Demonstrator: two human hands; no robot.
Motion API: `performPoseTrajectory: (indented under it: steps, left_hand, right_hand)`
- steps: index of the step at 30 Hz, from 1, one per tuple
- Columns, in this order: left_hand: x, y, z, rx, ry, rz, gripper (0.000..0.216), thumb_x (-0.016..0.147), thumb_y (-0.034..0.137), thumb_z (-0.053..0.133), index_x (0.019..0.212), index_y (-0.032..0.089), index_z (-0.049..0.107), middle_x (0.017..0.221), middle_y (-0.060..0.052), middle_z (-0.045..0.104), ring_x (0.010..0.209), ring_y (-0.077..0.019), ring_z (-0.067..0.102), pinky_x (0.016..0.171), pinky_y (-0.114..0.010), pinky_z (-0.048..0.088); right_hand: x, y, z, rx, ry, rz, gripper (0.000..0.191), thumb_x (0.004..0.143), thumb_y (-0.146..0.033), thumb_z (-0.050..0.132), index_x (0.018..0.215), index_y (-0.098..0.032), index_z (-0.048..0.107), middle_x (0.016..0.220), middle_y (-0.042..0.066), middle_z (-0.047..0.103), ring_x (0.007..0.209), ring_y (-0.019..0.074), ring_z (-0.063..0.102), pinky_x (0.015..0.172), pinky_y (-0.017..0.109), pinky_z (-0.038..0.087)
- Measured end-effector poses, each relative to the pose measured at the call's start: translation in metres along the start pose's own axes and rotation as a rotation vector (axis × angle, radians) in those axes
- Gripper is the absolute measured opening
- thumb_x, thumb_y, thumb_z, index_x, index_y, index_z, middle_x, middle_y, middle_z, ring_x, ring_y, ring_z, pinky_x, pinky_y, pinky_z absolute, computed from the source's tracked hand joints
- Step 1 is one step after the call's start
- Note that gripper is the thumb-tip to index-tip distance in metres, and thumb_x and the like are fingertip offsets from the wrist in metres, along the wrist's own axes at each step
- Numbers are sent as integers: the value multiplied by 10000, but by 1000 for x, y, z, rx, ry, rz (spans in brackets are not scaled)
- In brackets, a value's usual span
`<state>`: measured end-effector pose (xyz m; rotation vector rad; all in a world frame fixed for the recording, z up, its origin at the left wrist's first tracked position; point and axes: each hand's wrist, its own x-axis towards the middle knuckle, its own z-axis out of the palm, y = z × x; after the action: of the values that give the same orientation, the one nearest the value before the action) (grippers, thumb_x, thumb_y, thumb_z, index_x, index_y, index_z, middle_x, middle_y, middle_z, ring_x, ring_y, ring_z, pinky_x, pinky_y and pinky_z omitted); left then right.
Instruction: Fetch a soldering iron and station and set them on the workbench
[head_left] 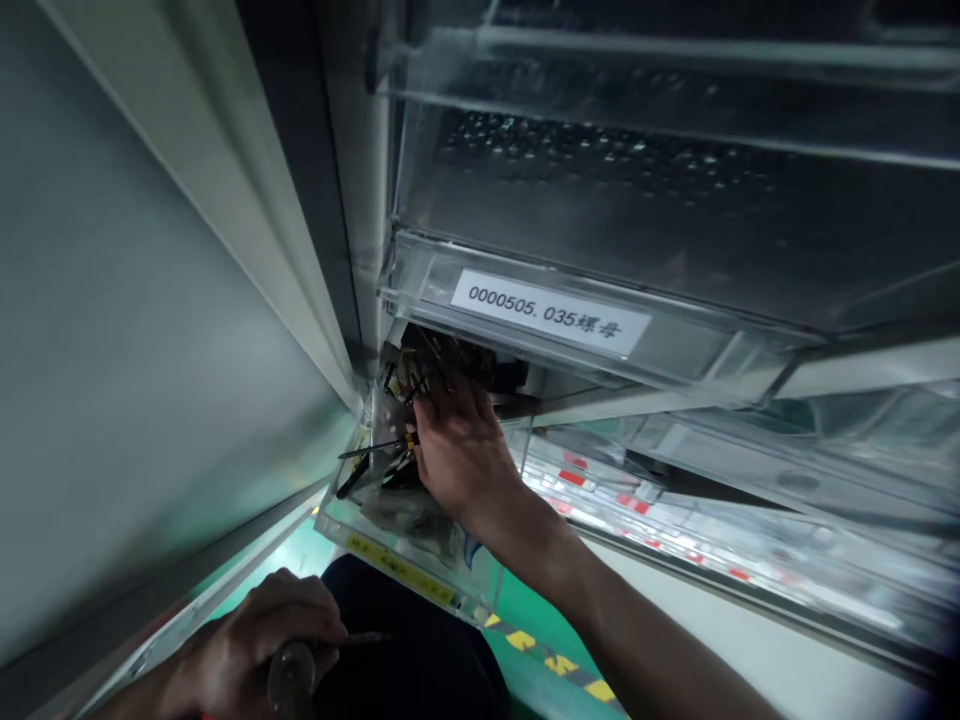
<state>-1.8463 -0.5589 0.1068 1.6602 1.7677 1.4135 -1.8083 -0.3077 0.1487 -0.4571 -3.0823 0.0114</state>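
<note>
My right hand (459, 452) reaches into a clear plastic drawer (405, 570) pulled out low on the rack. Its fingers are buried among a tangle of black cable ties (379, 455), and whether they grip any is hidden. My left hand (259, 640) rests low at the bottom left, its fingers wrapped round a dark rounded handle (291, 680). The rest of that tool is out of sight.
Above the hand is a clear bin with a white label (550, 312) reading 0000505.035 and small dark parts inside. More clear drawers (712, 530) run to the right. A grey cabinet wall (135, 380) fills the left. Green floor with yellow-black tape (555, 660) lies below.
</note>
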Motion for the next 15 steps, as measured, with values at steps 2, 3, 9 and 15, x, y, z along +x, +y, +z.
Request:
performPoseTrajectory:
  steps: [2, 3, 9, 15]
  left_hand:
    - [0, 0, 0, 3, -6, 3, 290, 831, 42, 570, 1098, 153, 572, 815, -78, 693, 722, -156, 664, 631, -236, 515]
    - [-1, -1, 0, 7, -6, 10, 288, 830, 40, 571, 1096, 151, 571, 807, -76, 694, 717, -157, 664, 622, -232, 514]
    - [-4, -2, 0, 6, -29, -1, 286, 830, 40, 578, 1094, 151, 581, 818, -80, 699, 730, -163, 672, 643, -235, 526]
    - [-6, -2, 0, -5, -46, 2, 291, 839, 94, 596, 1122, 158, 574, 843, -101, 703, 759, -186, 680, 636, -255, 534]
  right_hand:
    - [-2, -1, -1, -12, 8, -2, 278, 850, -156, 518, 1085, -97, 654, 1170, 184, 630, 1123, 335, 514, 978, 439, 383]
    - [-3, -1, -2, -20, 15, -1, 277, 856, -155, 510, 1088, -99, 651, 1146, 184, 641, 1086, 323, 535, 961, 431, 392]
    - [-8, -6, -7, -1, -17, -4, 256, 834, -109, 513, 1047, -89, 653, 1044, 173, 672, 1031, 297, 576, 956, 385, 406]
    - [-8, -4, -13, 91, -68, 20, 270, 850, -108, 487, 1072, -102, 641, 1048, 172, 675, 1007, 285, 605, 928, 380, 431]
